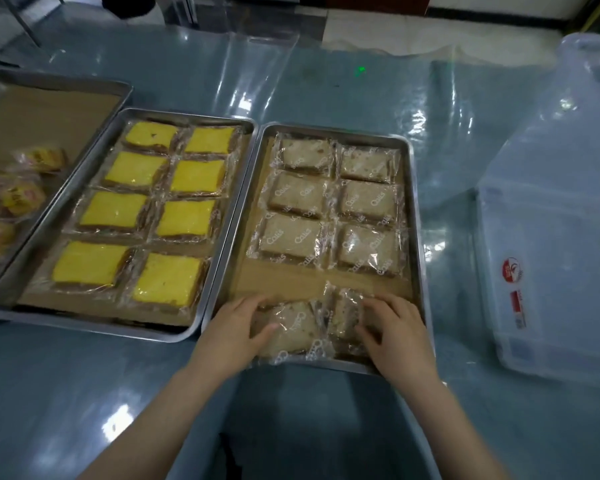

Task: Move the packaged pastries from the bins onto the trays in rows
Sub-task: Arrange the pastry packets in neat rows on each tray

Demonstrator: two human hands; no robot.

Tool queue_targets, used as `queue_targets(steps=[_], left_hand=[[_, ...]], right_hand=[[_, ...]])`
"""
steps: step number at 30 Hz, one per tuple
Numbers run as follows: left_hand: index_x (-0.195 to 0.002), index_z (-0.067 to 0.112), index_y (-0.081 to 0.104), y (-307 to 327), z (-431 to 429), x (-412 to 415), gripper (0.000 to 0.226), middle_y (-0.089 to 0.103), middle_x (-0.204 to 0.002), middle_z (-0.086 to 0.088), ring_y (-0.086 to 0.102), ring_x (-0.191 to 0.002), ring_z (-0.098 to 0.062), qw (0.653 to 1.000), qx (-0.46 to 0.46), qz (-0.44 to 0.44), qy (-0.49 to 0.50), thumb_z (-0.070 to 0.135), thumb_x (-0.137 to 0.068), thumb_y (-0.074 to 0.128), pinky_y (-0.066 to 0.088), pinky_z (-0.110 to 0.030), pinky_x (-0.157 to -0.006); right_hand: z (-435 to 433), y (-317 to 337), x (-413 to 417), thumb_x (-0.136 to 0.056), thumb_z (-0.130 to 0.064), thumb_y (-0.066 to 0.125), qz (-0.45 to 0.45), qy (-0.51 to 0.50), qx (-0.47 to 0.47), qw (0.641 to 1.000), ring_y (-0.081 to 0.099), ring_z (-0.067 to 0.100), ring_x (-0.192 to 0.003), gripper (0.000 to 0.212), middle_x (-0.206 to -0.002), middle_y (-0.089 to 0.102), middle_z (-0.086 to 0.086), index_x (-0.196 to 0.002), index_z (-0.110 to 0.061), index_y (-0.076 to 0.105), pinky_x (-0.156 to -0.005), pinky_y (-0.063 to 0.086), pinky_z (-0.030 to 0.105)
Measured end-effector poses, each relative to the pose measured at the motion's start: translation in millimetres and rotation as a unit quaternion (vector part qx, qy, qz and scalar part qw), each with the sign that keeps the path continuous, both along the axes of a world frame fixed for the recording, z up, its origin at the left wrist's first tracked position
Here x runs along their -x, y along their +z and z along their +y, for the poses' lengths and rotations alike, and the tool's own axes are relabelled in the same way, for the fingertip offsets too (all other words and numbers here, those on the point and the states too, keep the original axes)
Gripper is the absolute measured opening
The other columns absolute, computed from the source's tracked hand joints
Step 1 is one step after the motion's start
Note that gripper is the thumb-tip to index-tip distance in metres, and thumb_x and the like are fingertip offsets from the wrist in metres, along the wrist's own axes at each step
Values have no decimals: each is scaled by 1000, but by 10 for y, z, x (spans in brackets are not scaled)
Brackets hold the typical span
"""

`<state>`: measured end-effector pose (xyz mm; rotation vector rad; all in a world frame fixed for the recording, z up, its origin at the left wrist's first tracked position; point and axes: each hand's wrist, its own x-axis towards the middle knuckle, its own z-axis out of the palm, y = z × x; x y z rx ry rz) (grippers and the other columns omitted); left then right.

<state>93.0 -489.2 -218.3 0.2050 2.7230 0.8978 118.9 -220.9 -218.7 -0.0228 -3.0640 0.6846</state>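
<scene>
While beneath left hand (238, 329) and right hand (394, 329), pastries (291, 336) askew; lengthwise near-to-far

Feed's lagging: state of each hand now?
Left hand: open, fingers resting on the near-left pastry.
Right hand: fingers curved over the near-right pastry; grip cannot be told.

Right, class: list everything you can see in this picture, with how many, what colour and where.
Rectangular metal trays: three, silver, side by side on the table.
Yellow-topped wrapped cake slices: eight, yellow, middle tray.
Pale wrapped cake slices: eight, beige, right tray.
Round wrapped pastries: several, yellow-labelled, left tray.
Clear plastic bin: one, transparent, far right.
Table: one, blue-grey, film-covered.
Left hand and right hand: two, bare, each on a nearest-row pale slice.
</scene>
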Motion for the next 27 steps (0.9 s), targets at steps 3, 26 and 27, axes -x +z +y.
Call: queue_targets(steps=[3, 26, 27], left_hand=[[-124, 21, 56, 60, 18, 70, 49, 51, -110, 3, 53, -101, -13, 997, -12, -28, 70, 34, -79, 71, 42, -27, -89], [-144, 43, -12, -185, 273, 36, 67, -40, -144, 3, -46, -126, -22, 970, 218, 14, -110, 57, -94, 30, -23, -44, -105], [-143, 44, -14, -178, 265, 51, 67, -41, -144, 3, -47, -125, -22, 968, 221, 5, -120, 57, -94, 30, -23, -45, -105]], right_hand=[[-52, -3, -47, -81, -43, 69, -67, 29, -21, 997, 31, 24, -137, 60, -145, 43, -1, -135, -26, 51, -112, 25, 37], [-121, -134, -125, -98, -49, 31, -79, 46, -62, 994, -16, 16, -143, 47, -159, 6, -8, -145, -48, 22, -115, -4, 35], [-128, -136, -131, -98, -50, 31, -79, 39, -68, 994, -14, 19, -144, 48, -159, 6, -7, -145, -48, 22, -115, -2, 36]])
